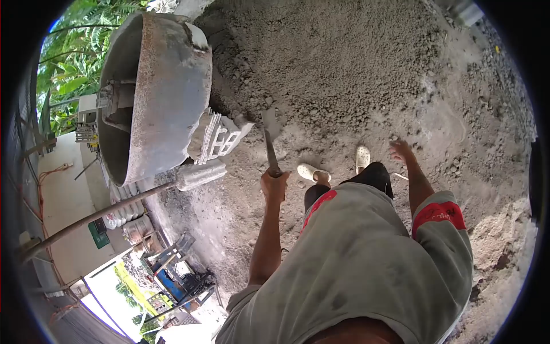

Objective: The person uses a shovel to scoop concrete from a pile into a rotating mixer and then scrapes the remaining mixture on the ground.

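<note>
My left hand (275,187) is wrapped round the top end of a shovel (270,151). The shovel points away from me, and its grey blade end rests at the edge of a heap of grey sand and gravel (338,63). My right hand (403,151) hangs beside my right leg, holding nothing, with its fingers partly spread. Between the two hands are my feet in pale clogs (312,171), standing on the dusty ground.
A large rusty metal mixing drum (172,92) stands at the left. Hollow concrete blocks (223,139) lean beside it, near a pole with a concrete-covered end (201,174). Stacked sacks (123,206) and a machine on a frame (183,281) are farther left.
</note>
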Demonstrator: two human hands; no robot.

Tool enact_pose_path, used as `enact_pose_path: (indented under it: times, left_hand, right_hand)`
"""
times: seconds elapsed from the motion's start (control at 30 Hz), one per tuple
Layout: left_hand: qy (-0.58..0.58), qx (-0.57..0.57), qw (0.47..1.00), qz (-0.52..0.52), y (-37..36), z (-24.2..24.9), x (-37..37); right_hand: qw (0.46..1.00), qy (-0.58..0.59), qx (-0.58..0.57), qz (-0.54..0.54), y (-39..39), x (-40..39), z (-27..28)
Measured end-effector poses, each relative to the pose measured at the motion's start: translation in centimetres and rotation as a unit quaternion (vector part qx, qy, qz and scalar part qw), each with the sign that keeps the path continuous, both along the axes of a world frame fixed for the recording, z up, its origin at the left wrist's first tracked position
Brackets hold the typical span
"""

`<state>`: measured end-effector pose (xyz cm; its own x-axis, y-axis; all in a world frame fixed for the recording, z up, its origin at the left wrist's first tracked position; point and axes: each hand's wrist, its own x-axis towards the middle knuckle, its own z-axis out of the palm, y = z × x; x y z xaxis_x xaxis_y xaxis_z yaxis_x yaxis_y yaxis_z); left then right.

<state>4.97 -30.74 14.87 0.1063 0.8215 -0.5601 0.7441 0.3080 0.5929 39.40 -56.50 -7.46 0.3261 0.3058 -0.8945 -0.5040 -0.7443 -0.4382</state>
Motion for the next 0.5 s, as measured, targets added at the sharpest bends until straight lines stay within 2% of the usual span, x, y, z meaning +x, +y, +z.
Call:
enact_pose_path:
  times: [0.07, 0.13, 0.2, 0.23, 0.3, 0.37, 0.5]
  left_hand:
    - [-0.166, 0.035, 0.982, 0.079, -2.4, 2.3, -2.0]
    - [-0.164, 0.023, 0.983, 0.084, -4.9, 2.9, -3.3]
    - [-0.161, 0.013, 0.982, 0.098, -6.5, 3.0, -3.4]
    - [-0.169, 0.016, 0.981, 0.097, -7.0, 2.9, -3.2]
    - [-0.17, 0.029, 0.978, 0.119, -7.7, 3.2, -2.5]
    - [-0.179, 0.056, 0.97, 0.157, -7.7, 3.5, -2.2]
    - [-0.166, 0.105, 0.954, 0.226, -7.8, 2.9, -2.7]
  right_hand:
    - [0.997, 0.024, 0.067, -0.004, 3.2, -1.7, 0.7]
    - [0.992, 0.021, 0.114, 0.045, 6.9, -3.8, 1.5]
    - [0.978, 0.009, 0.149, 0.147, 10.7, -5.9, 1.3]
    - [0.972, 0.021, 0.149, 0.18, 12.6, -7.2, -0.9]
    - [0.944, 0.024, 0.192, 0.266, 15.9, -9.3, 2.4]
    - [0.911, 0.082, 0.219, 0.338, 19.3, -11.6, 3.4]
    - [0.844, 0.06, 0.185, 0.5, 24.6, -17.9, 4.9]
